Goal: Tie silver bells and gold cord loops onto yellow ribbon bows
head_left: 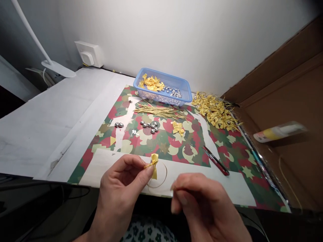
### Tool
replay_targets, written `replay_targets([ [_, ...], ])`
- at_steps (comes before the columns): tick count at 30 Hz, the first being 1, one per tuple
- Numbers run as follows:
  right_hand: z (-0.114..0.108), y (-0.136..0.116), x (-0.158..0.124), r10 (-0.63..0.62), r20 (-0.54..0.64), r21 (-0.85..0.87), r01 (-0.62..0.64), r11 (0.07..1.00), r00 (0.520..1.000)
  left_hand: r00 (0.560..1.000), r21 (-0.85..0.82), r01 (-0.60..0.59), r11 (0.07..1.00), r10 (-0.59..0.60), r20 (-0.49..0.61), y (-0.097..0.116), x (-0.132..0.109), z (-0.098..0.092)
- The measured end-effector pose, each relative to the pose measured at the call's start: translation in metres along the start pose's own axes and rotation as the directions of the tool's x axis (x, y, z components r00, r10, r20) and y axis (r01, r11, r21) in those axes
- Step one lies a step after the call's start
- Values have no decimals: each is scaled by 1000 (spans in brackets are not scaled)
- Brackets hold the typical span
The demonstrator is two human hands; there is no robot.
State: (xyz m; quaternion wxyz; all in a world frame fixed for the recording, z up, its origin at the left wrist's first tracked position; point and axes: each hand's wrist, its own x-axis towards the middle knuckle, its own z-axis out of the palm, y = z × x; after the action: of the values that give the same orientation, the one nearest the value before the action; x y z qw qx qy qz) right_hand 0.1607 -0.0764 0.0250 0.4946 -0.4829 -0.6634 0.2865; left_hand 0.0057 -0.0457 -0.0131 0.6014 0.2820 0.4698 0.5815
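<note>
My left hand pinches a small yellow ribbon bow with a thin gold thread loop hanging from it, held over the table's front edge. Close beside it on the right is my right hand, blurred, fingers curled together; whether it holds the thread end is unclear. On the patterned paper lie a bundle of gold threads, silver beads, another yellow bow and red scissors.
A blue basket with yellow bows and silver beads stands at the back. A pile of finished bows lies to its right. A glue tube rests on cardboard at right. A white lamp stands at left.
</note>
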Motion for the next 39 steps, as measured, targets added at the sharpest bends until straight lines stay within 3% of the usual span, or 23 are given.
replay_targets([
  [3,-3,1,14,-78,96,-163,93,982,992,1000,14,11,1000,-12,10,-2,0,-1],
  [7,4,12,18,-108,167,-220,144,965,980,999,10,37,999,-37,-8,-2,1,0],
  [16,24,25,16,-61,23,-273,65,960,998,985,-84,172,982,-174,-13,3,4,6],
  [39,21,34,17,-115,-43,-263,100,960,992,988,-27,155,988,-155,-18,-2,5,5],
])
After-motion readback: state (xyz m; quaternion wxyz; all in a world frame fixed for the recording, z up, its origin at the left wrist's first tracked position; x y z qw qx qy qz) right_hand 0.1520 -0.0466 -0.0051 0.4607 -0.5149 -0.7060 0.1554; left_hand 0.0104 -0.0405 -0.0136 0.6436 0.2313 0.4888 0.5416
